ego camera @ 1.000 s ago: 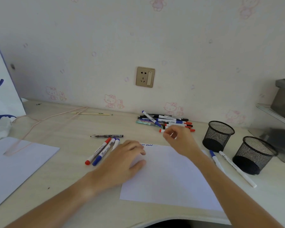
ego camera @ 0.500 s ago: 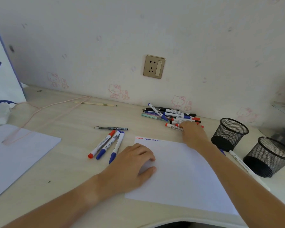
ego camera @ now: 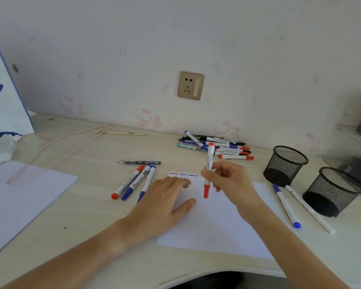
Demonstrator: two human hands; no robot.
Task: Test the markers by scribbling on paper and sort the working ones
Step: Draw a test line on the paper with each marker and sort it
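red marker lifted above the test sheet

red-capped marker point(ego camera: 208, 170) is pinched near its middle by the fingers of the right hand point(ego camera: 230, 182), standing almost upright, one red end raised above the grip and the other red end pointing down, hanging clear above the white paper point(ego camera: 217, 228). just beyond the grip, along the paper's far edge, run three short scribbles point(ego camera: 183, 174), one red and two blue. beside the grip on its left, the left hand point(ego camera: 165, 203) rests flat on the paper, fingers relaxed and spread, holding nothing. further to the left of that hand lie three markers point(ego camera: 133, 182) side by side on the desk point(ego camera: 81, 215), one red-capped and two blue-capped, with a dark pen point(ego camera: 140, 162) lying crosswise just past their far ends. behind the grip, against the wall, sits a loose pile of markers point(ego camera: 219, 146). to the right of the grip stand two black mesh cups point(ego camera: 284, 163), and two more markers point(ego camera: 286, 205) lie on the desk between the paper and the nearer cup.
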